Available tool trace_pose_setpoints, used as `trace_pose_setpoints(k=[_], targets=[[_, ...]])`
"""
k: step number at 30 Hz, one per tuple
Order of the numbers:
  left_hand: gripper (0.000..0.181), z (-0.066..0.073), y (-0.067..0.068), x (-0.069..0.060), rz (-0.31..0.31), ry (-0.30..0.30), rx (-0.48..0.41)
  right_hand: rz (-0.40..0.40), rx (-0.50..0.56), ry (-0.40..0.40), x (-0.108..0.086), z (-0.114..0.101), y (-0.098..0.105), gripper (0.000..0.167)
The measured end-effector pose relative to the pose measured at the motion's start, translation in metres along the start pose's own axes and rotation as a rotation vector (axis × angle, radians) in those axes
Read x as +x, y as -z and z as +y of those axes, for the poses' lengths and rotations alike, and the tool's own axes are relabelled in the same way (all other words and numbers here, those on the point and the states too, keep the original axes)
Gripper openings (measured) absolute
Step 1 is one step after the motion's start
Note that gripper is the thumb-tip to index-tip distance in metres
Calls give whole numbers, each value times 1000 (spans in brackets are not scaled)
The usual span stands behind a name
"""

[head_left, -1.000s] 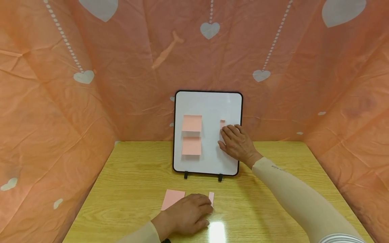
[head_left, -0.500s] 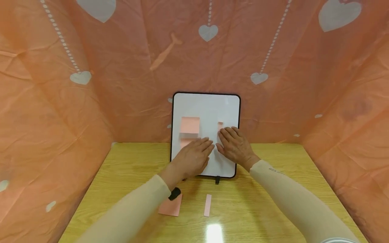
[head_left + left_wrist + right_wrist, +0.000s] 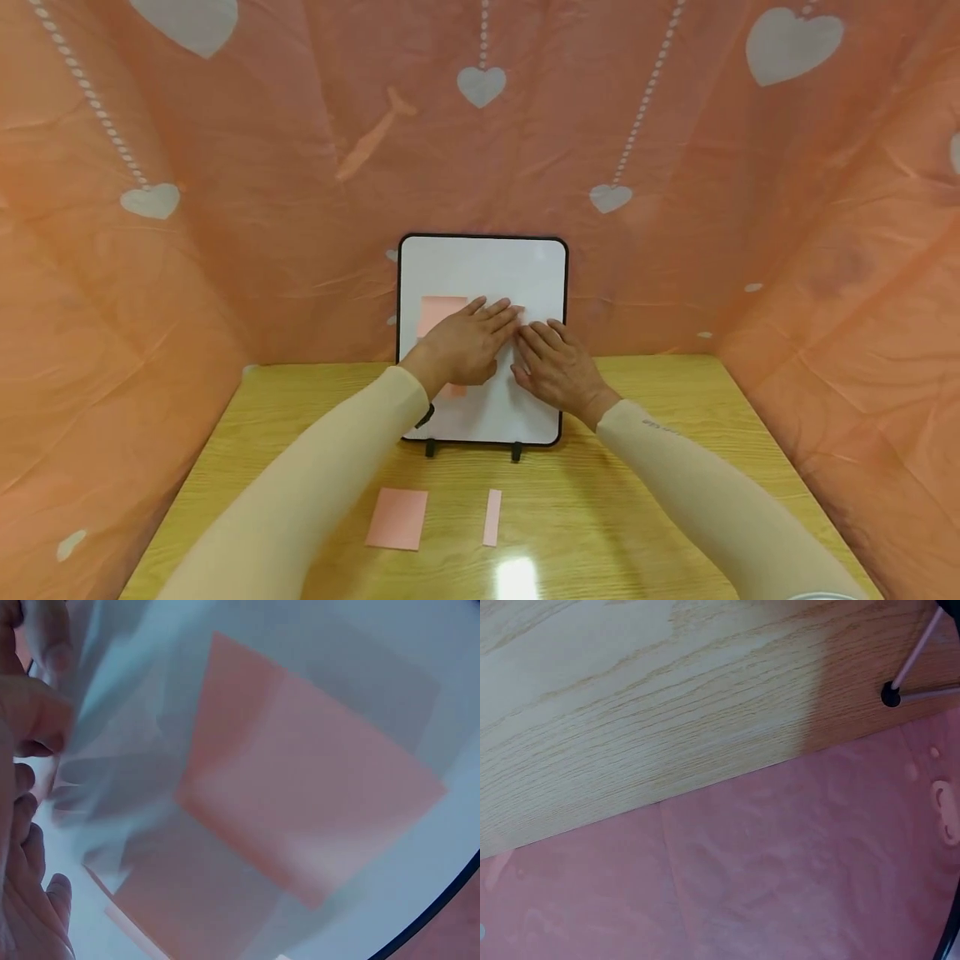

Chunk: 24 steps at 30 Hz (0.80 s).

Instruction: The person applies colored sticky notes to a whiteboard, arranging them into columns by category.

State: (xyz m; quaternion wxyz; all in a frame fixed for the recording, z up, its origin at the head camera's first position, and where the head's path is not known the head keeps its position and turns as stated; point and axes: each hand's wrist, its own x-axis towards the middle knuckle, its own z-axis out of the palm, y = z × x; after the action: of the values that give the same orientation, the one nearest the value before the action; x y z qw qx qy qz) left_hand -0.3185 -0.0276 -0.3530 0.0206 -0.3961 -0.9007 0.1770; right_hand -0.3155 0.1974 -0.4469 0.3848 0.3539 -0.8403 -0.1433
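Observation:
A white board (image 3: 480, 262) with a black frame stands upright on the table. My right hand (image 3: 558, 367) rests on its right part, fingers extended over a narrow pink paper strip (image 3: 519, 311), of which only a bit shows. My left hand (image 3: 465, 342) reaches across the board, its straight fingers at the strip, close to the right fingertips. Beneath the left hand, an upper pink sticky note (image 3: 437, 312) and a lower pink sticky note (image 3: 456, 390) are partly hidden. In the left wrist view, one pink note (image 3: 307, 772) stands partly off the board.
On the table (image 3: 615, 500) in front of the board lie a pink square note (image 3: 397, 519) and a pink strip (image 3: 492, 517). Black feet (image 3: 516, 452) hold the board up. Behind hangs an orange cloth (image 3: 525, 167) with hearts. A stand leg (image 3: 917, 649) shows in the right wrist view.
My left hand has left the strip lying on the table and moved up and forward to the board, beside the right hand. The right hand stays on the strip. The head view has shifted.

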Motion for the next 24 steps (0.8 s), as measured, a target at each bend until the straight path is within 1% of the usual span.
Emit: trace_pose_setpoints(k=[8, 12, 17, 24], targets=[[79, -6, -2, 5, -17, -6, 28, -18, -12, -11, 0, -6, 0, 62], [79, -6, -2, 8, -13, -18, 46, -23, -23, -25, -2, -8, 0, 61], [79, -4, -1, 9, -16, -27, 46, -50, -26, -42, -4, -9, 0, 63], [79, -8, 0, 12, -24, -25, 59, -59, -20, -54, -4, -11, 1, 63]])
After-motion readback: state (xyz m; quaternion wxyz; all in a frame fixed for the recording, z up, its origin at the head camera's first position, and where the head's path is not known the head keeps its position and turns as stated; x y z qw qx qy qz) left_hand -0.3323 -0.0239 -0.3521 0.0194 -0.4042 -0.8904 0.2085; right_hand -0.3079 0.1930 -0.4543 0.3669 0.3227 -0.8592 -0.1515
